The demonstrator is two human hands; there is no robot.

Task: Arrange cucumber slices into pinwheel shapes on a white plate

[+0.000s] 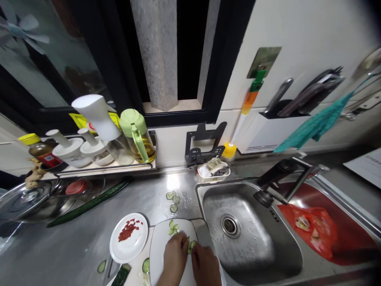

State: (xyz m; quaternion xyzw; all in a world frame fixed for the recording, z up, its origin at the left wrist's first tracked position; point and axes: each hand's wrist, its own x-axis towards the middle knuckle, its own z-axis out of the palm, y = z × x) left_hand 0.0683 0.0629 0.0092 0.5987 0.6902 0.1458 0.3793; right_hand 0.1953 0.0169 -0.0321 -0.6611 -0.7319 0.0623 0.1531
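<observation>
My left hand (175,254) and my right hand (205,264) are close together over a white squarish plate (157,240). Green cucumber slices (191,247) show between my fingertips, and both hands are pinched on them. Toward the plate's far edge lie a few folded cucumber slices (172,227). Beyond the plate, several loose slices (174,207) rest on the steel counter. Left of the plate are another slice (145,265) and a cut cucumber piece (122,275). My fingers partly hide the slices they hold.
A round white plate (138,242) with red berries stands to the left. Behind it lies a long cucumber (89,204) below a condiment rack (107,170). On the right are the steel sink (250,222), its black faucet (276,174) and a red plastic bag (324,234).
</observation>
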